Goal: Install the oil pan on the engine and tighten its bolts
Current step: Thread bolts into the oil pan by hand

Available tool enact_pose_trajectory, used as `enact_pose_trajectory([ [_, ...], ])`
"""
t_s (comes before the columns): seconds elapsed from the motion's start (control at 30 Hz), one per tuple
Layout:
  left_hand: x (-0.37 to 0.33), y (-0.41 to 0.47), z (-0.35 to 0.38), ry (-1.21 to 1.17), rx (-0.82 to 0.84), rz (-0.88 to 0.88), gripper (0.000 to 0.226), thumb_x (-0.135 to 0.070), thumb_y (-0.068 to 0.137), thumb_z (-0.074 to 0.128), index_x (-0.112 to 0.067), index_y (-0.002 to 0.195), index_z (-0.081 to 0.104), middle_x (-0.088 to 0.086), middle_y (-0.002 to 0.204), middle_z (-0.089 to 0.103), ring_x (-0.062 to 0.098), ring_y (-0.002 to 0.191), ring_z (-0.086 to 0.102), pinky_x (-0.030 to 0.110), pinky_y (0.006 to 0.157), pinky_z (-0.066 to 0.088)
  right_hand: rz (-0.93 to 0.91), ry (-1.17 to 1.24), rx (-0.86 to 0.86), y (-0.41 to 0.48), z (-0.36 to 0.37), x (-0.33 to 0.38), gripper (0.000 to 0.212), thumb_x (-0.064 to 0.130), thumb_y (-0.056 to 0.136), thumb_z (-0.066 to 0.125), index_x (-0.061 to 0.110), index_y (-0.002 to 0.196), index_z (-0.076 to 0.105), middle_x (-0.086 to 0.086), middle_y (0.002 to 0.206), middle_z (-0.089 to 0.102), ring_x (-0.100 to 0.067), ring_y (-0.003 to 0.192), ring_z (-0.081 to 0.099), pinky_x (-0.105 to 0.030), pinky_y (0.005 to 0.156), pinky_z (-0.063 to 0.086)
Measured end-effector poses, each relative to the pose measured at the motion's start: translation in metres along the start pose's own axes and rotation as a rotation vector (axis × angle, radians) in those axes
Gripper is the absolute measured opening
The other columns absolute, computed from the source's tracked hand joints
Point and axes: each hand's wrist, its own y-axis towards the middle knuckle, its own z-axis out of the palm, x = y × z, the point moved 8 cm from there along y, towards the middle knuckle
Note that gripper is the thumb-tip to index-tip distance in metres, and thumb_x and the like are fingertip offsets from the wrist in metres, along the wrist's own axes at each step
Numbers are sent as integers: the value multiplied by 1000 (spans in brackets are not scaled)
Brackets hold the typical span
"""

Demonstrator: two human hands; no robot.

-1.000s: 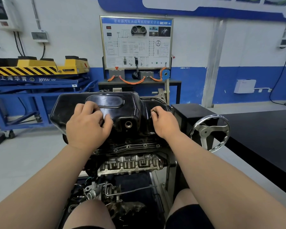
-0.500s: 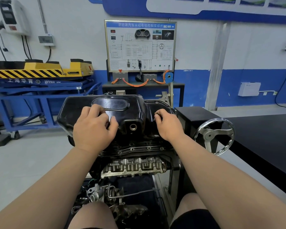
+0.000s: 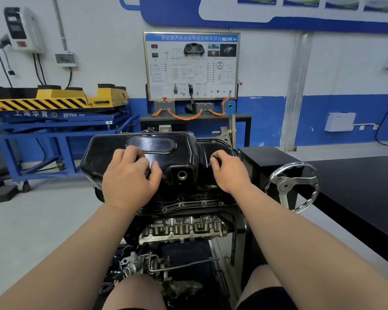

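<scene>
My left hand (image 3: 130,179) lies curled atop the oil pan (image 3: 182,146); whether it holds anything, I cannot tell. My right hand (image 3: 231,174) pinches what looks like a bolt (image 3: 211,161) at the pan's shoulder. The pan sits on the engine (image 3: 184,228); tightening, I judge, lies ahead.

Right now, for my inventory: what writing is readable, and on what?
"新能源汽车永磁电机控制实训台": training board, header.
"上海华育": blue lift table.
Code beside it: blurred.
Board's fine print, wall posters: unreadable.
</scene>
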Motion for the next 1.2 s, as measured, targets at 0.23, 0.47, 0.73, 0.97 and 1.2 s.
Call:
enact_pose_trajectory([
  [0.23,2,-4,3,-13,-39,11,43,-29,89,49,-6,53,57,7,80,56,28,74,45,24,58,26,315,663,-382,-39,-40,-52,24,40,85,53,31,65,63,16,61,61,4,56,54,-17,57,39],
  [0.47,2,-1,4,-5,-19,10,44,-30,90,46,-4,56,60,11,79,54,30,73,46,29,56,34,592,708,-105,-114,19,-109,18,8,83,58,18,87,73,3,66,69,-10,62,65,-22,59,54],
  [0.73,2,-4,4,-4,-42,17,46,-31,90,44,-4,57,62,11,79,55,30,74,46,30,57,35,342,293,87,-92,30,-68,24,20,87,63,15,110,69,0,93,71,-12,85,66,-26,83,53],
  [0.97,2,-6,3,-7,-85,22,43,-30,90,47,-6,57,61,9,79,55,27,73,43,29,60,28,223,-5,89,-94,23,-46,27,22,93,55,16,116,67,-2,106,69,-13,91,63,-18,76,46],
  [1.2,1,-11,0,-17,-116,30,43,-30,90,47,-7,56,61,8,78,55,26,73,42,29,62,29,211,-381,174,-88,18,-26,28,34,95,47,14,88,66,-3,74,59,-22,62,48,-27,58,39],
])
